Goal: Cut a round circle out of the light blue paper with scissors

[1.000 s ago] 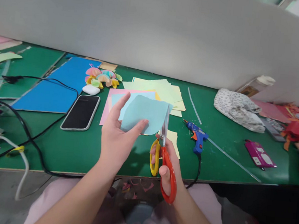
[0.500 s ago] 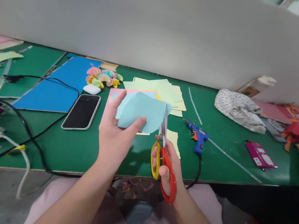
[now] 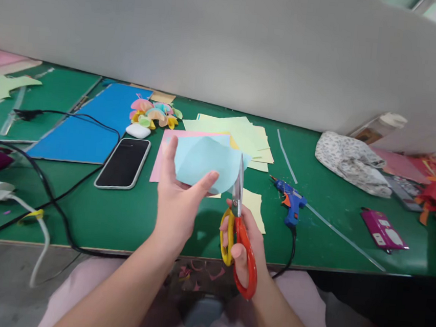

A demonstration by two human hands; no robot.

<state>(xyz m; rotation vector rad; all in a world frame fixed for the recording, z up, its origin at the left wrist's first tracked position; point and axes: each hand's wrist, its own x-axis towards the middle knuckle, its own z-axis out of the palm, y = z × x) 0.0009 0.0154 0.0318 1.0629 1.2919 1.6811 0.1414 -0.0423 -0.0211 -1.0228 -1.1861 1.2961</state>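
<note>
Since the earlier frame, the light blue sheet (image 3: pixel 206 162) has been turned slightly and the left hand (image 3: pixel 178 201) has been brought a little nearer the scissors (image 3: pixel 236 206). The sheet is pinched between the left thumb and the fingers beneath, with the index finger raised; it is held above the green table (image 3: pixel 202 241). By the right hand (image 3: pixel 253 228) the scissors are gripped, thumb through the red loop, and the blades are set at the sheet's right edge. A pink sheet (image 3: pixel 156 165) and pale green sheets (image 3: pixel 225 128) are partly covered from view by the held sheet; a cream scrap (image 3: pixel 254 208) is partly hidden by the right hand. The blue glue gun (image 3: pixel 293 204) is seen to the right, the phone (image 3: pixel 123 163) to the left, near a white case (image 3: pixel 138 131) and paper flowers (image 3: pixel 155 114).
</note>
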